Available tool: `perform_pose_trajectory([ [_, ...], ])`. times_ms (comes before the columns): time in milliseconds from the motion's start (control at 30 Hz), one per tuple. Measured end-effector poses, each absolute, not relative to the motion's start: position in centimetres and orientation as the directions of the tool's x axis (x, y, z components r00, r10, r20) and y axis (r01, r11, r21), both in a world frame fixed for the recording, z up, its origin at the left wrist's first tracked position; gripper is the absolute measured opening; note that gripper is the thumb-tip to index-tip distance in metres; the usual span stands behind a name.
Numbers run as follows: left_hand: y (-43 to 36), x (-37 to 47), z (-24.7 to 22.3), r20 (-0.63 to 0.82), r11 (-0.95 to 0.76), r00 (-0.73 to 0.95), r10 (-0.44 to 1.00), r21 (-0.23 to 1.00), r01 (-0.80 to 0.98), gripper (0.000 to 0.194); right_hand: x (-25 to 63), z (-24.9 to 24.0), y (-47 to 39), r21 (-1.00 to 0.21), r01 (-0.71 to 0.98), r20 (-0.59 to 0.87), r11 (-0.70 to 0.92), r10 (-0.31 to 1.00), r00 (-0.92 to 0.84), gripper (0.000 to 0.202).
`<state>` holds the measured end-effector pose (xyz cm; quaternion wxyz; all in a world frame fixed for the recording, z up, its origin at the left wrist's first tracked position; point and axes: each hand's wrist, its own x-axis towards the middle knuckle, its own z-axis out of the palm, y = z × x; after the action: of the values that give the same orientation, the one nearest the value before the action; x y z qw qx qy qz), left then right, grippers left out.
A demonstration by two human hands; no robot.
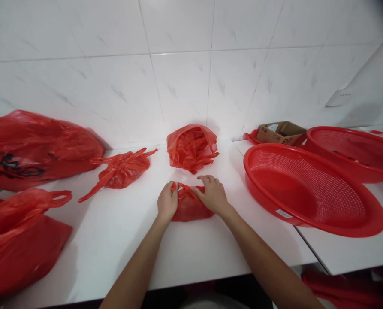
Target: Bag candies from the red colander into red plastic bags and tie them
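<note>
A small filled red plastic bag (193,208) lies on the white table (191,253) between my hands. My left hand (167,201) is closed on the bag's twisted top at its left side, with a bit of red plastic showing between thumb and fingers. From the right, my right hand (213,195) touches the same bag; its thumb rests on the gathered top and its fingers are spread over the far side. Just behind, an open red bag (193,148) full of crumpled red plastic stands near the wall.
A small tied red bag (123,169) lies left of centre. Large red bags (40,150) fill the far left. On the right are a red perforated basin (291,193), another red basin (355,150) and a cardboard box (283,133) by the tiled wall.
</note>
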<state>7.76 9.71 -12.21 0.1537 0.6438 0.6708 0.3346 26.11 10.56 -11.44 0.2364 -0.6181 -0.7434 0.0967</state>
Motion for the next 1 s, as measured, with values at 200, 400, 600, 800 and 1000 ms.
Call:
perform_pose_trajectory([
  [200,10.8,7.9,-13.0,0.13,0.016,-0.098,0.987,0.523,0.852,0.032,25.6,-13.0,10.9,-0.306,0.917,0.137,0.257,0.965,-0.225,0.027],
  [400,11.9,7.7,-13.4,0.084,0.023,-0.063,0.995,0.413,0.91,0.029,25.6,-13.2,11.8,-0.289,0.93,0.096,0.226,0.974,-0.207,0.017],
  [600,12.6,7.2,-13.9,0.083,0.027,-0.06,0.995,0.353,0.935,0.03,25.6,-13.9,12.3,-0.298,0.93,0.078,0.217,0.976,-0.203,0.016],
  [800,12.7,6.7,-14.6,0.152,-0.002,-0.051,0.987,0.326,0.946,0.032,25.5,-14.1,12.5,-0.328,0.922,0.098,0.207,0.978,-0.185,0.018],
  [1000,12.7,6.5,-15.1,0.246,-0.002,-0.076,0.966,0.299,0.954,0.034,26.2,-13.5,11.7,-0.405,0.892,0.177,0.198,0.975,-0.136,0.026],
])
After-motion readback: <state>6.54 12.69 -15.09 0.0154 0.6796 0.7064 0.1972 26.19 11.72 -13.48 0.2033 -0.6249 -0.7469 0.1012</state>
